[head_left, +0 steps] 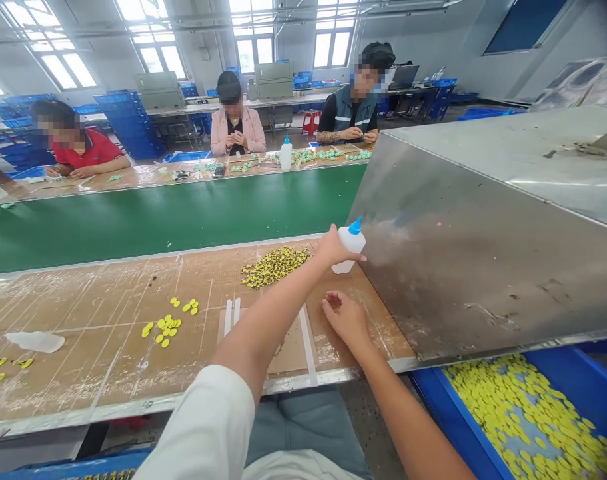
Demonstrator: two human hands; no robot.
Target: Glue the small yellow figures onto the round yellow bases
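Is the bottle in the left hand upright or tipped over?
The bottle is upright, leaning slightly: its blue nozzle points up above the left hand, base toward the tabletop.

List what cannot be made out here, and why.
All in the head view:
Part of the white bottle: covered by the left hand.
Part of the brown sheet: behind the left forearm.
The right-hand blue bin's remainder: cut off by picture edges.
Piece shapes in the yellow-black pile: too small.

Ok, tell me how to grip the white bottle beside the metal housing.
Probably around the bottle body, below the blue cap, from the left, as the left hand does: it is roughly upright, and the metal housing crowds its right side.
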